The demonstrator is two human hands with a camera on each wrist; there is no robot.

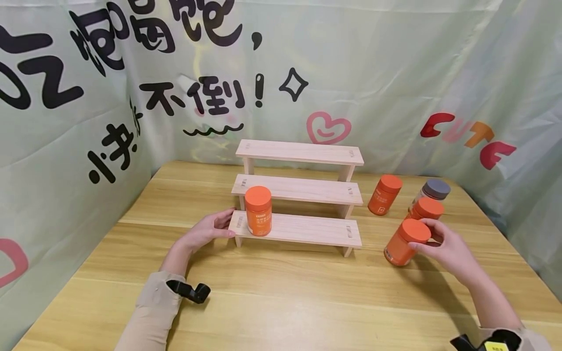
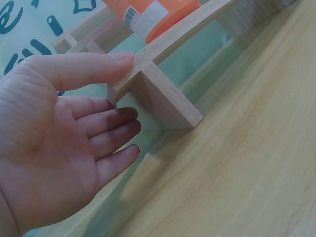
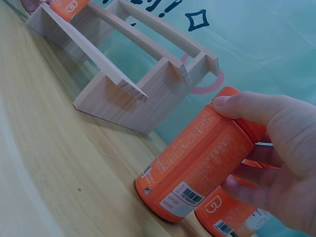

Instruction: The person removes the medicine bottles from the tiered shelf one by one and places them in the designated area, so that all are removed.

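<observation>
A pale wooden three-step display rack (image 1: 298,229) stands on the table. My left hand (image 1: 212,227) is at the left end of its lowest step; the left wrist view shows the thumb (image 2: 106,69) on top and the index finger at the board's end, the other fingers loosely bent below. Close by, an orange lidded bottle (image 1: 259,214) stands on that step. To the right of the rack, my right hand (image 1: 448,246) grips another orange bottle (image 1: 401,246) near its lid, thumb on the near side. A third orange bottle (image 1: 426,208) is partly hidden behind it.
Farther back on the right stand one more orange bottle (image 1: 384,195) and a bottle with a grey-blue lid (image 1: 434,189), partly covered by the orange one before it. A printed cloth backdrop (image 1: 395,73) hangs behind the wooden table (image 1: 281,302).
</observation>
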